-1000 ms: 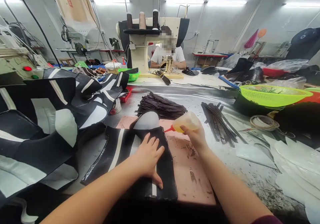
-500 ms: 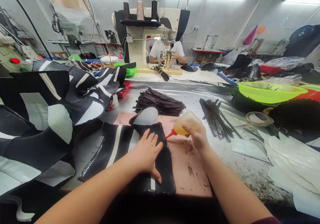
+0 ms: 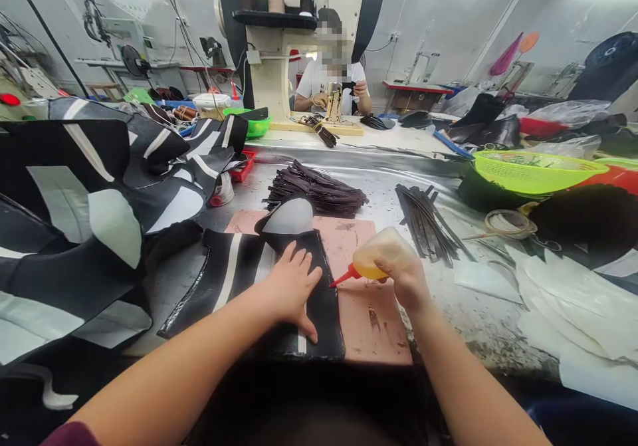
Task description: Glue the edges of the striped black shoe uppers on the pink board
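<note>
A black leather piece with white tape strips and a pale rounded patch lies partly on a pink board. My left hand rests flat on it, fingers spread and thumb pointing toward me. In my right hand is a squeeze bottle of yellowish liquid, tilted so its red nozzle points left and down. The nozzle tip is at the leather's right edge; whether it touches I cannot tell. Dark strips are heaped just beyond the board.
Black leather pieces are piled at the left. More strips lie right of the board, near white sheets and a yellow-green basket. Across the bench, a person sits behind a sewing machine.
The bottle's nozzle has moved toward me along the leather's right edge. My left hand keeps its place on the leather. The view has tipped downward, and the person opposite has raised a hand.
</note>
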`<state>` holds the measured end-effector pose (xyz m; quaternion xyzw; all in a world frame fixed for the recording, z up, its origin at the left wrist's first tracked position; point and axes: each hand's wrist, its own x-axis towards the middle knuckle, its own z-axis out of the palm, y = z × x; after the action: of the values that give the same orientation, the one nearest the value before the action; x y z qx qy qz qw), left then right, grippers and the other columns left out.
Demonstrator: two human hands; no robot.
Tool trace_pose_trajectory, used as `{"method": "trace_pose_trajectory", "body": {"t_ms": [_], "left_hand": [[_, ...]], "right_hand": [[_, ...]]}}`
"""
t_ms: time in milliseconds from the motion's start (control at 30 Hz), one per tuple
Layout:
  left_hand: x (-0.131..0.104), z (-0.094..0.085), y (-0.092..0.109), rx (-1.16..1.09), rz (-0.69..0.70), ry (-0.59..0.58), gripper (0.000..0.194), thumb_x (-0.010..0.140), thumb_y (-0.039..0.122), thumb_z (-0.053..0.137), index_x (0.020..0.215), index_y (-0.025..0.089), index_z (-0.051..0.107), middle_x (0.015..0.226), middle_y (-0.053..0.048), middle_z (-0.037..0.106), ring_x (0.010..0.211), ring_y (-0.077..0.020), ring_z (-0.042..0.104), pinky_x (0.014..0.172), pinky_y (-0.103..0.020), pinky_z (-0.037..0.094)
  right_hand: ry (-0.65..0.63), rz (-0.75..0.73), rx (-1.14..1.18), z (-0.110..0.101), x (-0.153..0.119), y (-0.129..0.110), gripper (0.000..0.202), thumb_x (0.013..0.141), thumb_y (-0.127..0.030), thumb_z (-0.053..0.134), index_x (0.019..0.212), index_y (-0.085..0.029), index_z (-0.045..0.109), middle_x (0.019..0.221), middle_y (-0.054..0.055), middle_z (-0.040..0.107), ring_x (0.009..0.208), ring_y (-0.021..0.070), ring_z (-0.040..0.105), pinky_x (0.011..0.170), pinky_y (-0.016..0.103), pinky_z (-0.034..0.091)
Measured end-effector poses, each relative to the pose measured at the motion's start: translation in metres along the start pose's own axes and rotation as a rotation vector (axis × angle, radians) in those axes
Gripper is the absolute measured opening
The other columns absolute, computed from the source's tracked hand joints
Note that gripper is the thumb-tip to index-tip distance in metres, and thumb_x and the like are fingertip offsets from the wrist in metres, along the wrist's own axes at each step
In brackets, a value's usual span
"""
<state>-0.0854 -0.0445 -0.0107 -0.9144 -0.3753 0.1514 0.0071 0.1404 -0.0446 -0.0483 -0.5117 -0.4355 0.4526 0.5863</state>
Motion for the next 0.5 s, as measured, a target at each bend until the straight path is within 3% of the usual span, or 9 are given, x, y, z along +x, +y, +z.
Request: {"method": "trace_pose_trajectory", "body": {"t_ms": [233,367,500], "left_hand": [[0.001,-0.003,0.002,0.015,-0.006,-0.017,0.111,0.046,0.080,0.056,0.127,0.005,0.042,0.135,-0.031,0.033,0.128,-0.0410,0.028,0.105,-0.055,0.002],[0.002,-0.003,0.003,0.020,-0.012,-0.025,0.110,0.048,0.079,0.055,0.129,0.005,0.039,0.136,-0.031,0.032,0.128,-0.0416,0.028,0.104,-0.056,0.003],[0.002,-0.003,0.004,0.033,-0.010,-0.039,0.109,0.049,0.077,0.056,0.129,0.005,0.039,0.136,-0.031,0.031,0.128,-0.0415,0.027,0.104,-0.056,0.002]], "right_hand": [[0.018,-0.114,0.044,-0.010,-0.016,0.002,0.032,0.059,-0.039,0.075,0.076,-0.015,0.060,0.064,0.001,0.058,0.052,0.0141,0.055,0.035,0.021,0.040],[-0.022,-0.101,0.037,-0.013,-0.021,0.006,0.032,0.061,-0.038,0.074,0.079,-0.015,0.061,0.066,0.002,0.060,0.052,0.0152,0.056,0.034,0.021,0.039],[0.038,-0.100,0.010,-0.014,-0.026,0.009,0.033,0.061,-0.037,0.074,0.081,-0.014,0.062,0.072,0.005,0.062,0.060,0.0181,0.060,0.040,0.024,0.045]]}}
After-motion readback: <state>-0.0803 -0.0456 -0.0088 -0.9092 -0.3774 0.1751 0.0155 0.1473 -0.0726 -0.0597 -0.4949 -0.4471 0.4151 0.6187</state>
